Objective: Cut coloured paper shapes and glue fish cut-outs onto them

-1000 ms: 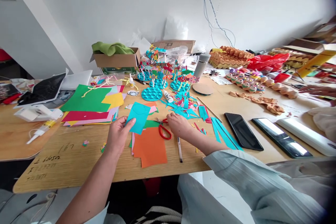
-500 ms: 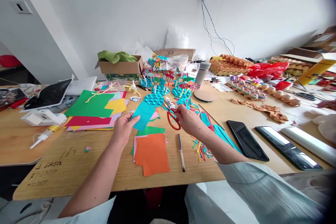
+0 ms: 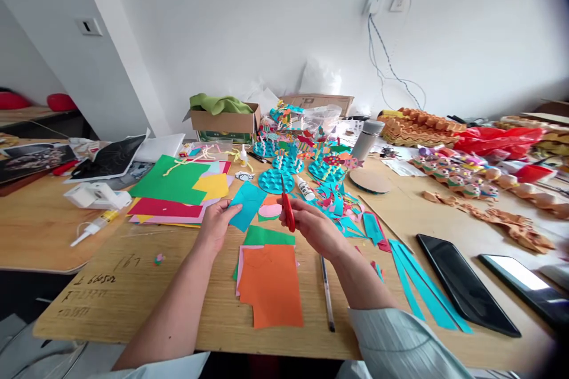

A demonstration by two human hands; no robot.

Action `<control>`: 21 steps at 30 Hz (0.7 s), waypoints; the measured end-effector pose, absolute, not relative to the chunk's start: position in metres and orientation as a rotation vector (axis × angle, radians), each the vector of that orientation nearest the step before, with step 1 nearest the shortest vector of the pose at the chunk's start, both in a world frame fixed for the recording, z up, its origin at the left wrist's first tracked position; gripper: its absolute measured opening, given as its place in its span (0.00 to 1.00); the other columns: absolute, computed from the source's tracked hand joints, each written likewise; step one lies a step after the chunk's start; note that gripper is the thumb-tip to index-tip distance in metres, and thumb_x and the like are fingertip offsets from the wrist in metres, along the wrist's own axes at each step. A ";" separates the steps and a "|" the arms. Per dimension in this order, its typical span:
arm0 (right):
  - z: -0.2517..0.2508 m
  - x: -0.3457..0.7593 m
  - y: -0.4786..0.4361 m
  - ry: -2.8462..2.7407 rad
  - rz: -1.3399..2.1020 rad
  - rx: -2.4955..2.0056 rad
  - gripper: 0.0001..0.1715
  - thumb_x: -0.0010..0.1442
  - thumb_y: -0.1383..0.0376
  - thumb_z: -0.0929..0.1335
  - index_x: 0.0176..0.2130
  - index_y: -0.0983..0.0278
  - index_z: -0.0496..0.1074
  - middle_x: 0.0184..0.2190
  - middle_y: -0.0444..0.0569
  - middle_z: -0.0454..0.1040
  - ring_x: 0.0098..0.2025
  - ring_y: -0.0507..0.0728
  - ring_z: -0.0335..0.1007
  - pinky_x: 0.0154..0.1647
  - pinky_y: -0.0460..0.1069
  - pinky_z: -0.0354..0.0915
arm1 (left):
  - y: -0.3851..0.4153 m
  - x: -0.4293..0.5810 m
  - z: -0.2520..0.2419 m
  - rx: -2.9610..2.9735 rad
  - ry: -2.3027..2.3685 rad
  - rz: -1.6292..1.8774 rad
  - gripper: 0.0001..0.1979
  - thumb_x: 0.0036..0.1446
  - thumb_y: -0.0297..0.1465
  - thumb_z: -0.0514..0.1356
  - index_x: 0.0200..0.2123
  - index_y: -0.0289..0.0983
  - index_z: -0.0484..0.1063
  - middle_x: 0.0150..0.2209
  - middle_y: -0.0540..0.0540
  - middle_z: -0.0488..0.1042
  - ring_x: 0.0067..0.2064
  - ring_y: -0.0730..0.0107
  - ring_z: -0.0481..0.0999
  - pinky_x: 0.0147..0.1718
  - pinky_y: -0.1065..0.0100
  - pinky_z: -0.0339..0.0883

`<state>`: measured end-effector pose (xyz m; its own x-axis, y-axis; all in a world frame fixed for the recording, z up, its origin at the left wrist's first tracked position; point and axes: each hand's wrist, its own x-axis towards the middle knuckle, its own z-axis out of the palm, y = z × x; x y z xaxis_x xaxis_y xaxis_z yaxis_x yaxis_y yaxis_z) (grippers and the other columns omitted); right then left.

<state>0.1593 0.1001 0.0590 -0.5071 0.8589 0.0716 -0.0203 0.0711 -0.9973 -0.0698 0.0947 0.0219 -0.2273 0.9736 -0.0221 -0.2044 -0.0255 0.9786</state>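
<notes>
Between the thumb and fingers of my left hand (image 3: 217, 225) is a blue sheet of paper (image 3: 247, 204) with a faint pencil outline on it. My right hand (image 3: 313, 226) is closed around the red handles of a pair of scissors (image 3: 288, 213), whose blades point away from me, a short way right of the blue paper and apart from it. Below both hands lie orange paper (image 3: 275, 284) and green paper (image 3: 269, 236) on the table. A pen (image 3: 327, 296) lies under my right wrist.
Coloured sheets (image 3: 166, 180) are stacked at left, near a glue bottle (image 3: 95, 227). Blue discs with paper fish (image 3: 329, 169) stand at the back beside a grey tumbler (image 3: 367, 141). Paper scraps (image 3: 338, 204), blue strips (image 3: 422, 284) and a black phone (image 3: 466, 284) lie at right.
My right hand has turned the scissors from lying sideways to pointing forward, and brought them slightly left, nearer the blue paper. The head view has swung left.
</notes>
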 end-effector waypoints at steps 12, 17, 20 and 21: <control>0.034 0.157 0.099 -2.126 1.176 -1.133 0.28 0.53 0.45 0.69 0.22 0.63 0.59 0.18 0.37 0.53 0.22 0.47 0.46 0.21 0.45 0.45 | 0.093 -0.077 0.019 0.983 1.248 1.418 0.18 0.39 0.39 0.71 0.34 0.35 0.80 0.29 0.48 0.79 0.28 0.68 0.74 0.31 0.67 0.67; 0.025 0.157 0.100 -2.193 1.210 -1.108 0.28 0.55 0.44 0.67 0.21 0.62 0.57 0.17 0.37 0.55 0.21 0.47 0.48 0.20 0.45 0.45 | 0.092 -0.076 0.021 0.996 1.270 1.393 0.18 0.37 0.40 0.71 0.32 0.36 0.79 0.27 0.49 0.78 0.28 0.68 0.74 0.32 0.67 0.67; 0.025 0.157 0.100 -2.174 1.248 -1.078 0.28 0.55 0.44 0.67 0.22 0.62 0.59 0.17 0.38 0.57 0.20 0.47 0.49 0.20 0.44 0.45 | 0.091 -0.073 0.023 1.017 1.276 1.369 0.17 0.37 0.40 0.71 0.30 0.35 0.79 0.28 0.49 0.78 0.28 0.69 0.73 0.31 0.68 0.66; 0.025 0.157 0.100 -2.167 1.253 -1.075 0.28 0.55 0.43 0.67 0.22 0.63 0.59 0.17 0.38 0.57 0.20 0.47 0.49 0.20 0.44 0.45 | 0.090 -0.072 0.023 1.026 1.277 1.360 0.17 0.37 0.40 0.71 0.29 0.35 0.79 0.28 0.49 0.78 0.28 0.70 0.72 0.31 0.69 0.66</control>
